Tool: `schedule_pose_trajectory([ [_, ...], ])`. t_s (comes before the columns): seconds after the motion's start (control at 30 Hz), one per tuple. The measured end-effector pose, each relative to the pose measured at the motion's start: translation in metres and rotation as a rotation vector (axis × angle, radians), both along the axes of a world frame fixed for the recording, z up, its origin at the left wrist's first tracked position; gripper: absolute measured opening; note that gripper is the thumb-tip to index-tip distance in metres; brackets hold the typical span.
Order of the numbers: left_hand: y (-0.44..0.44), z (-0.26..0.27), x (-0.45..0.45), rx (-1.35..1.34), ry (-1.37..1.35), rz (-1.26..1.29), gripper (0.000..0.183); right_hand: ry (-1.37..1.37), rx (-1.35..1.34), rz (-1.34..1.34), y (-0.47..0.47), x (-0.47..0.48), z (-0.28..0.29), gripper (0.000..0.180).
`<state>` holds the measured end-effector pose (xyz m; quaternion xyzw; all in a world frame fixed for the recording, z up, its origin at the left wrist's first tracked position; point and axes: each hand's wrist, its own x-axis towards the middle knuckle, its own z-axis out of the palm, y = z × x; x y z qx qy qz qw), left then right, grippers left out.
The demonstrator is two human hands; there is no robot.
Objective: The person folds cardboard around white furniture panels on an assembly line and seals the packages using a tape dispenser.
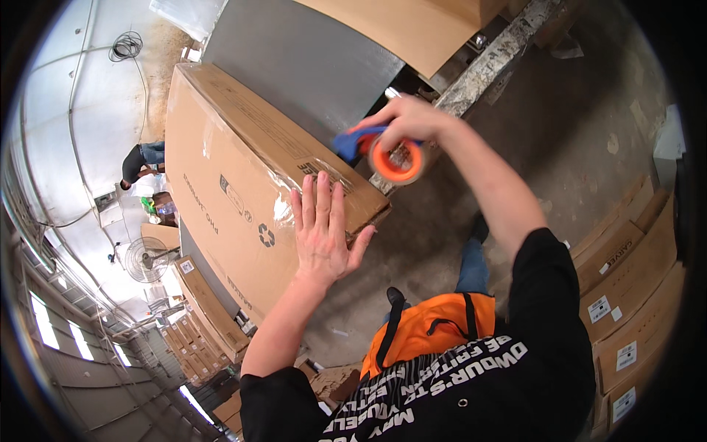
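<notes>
A large cardboard box (221,166) stands before me, with print on its faces and shiny clear tape over an edge. My left hand (323,243) lies with fingers spread against the box near its closest corner. In my right hand (411,119) is a tape dispenser (359,142), its body blue and red, slightly blurred. An orange-cored roll of tape (396,163) sits on the dispenser. The dispenser is held beside the box's narrow side, and whether its blade end touches the cardboard I cannot tell.
A grey surface (298,61) adjoins the box, with a cardboard sheet (420,27) farther along. Stacked cartons (624,309) stand at the right. Another person (138,166) bends over beyond the box. A pedestal fan (146,258) and more stacked cartons (193,342) are at the left.
</notes>
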<state>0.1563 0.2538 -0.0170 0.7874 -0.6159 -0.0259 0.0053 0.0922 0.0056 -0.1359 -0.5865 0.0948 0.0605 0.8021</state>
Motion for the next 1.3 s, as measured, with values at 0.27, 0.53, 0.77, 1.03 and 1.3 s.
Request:
schedule_pose_trajectory([
  [0.27,0.023,0.003,0.002,0.063,0.015,-0.007,0.027,-0.127,-0.489,0.157,0.136,-0.103,-0.030,0.048],
  [0.53,0.023,0.007,-0.001,-0.014,0.012,-0.005,0.023,-0.196,-0.830,0.044,0.275,-0.078,-0.004,0.051],
  [0.77,0.009,0.011,0.000,0.039,0.032,-0.017,0.034,0.102,-0.881,-0.562,0.095,-0.258,-0.020,0.033],
  [1.03,-0.014,-0.004,-0.024,0.496,-0.409,0.008,0.044,0.409,-0.519,-1.259,-0.011,-0.376,-0.019,0.053],
  [1.3,-0.046,-0.113,-0.016,1.502,-0.200,0.149,0.039,0.499,-0.872,-1.250,-0.082,-0.434,0.041,0.055],
])
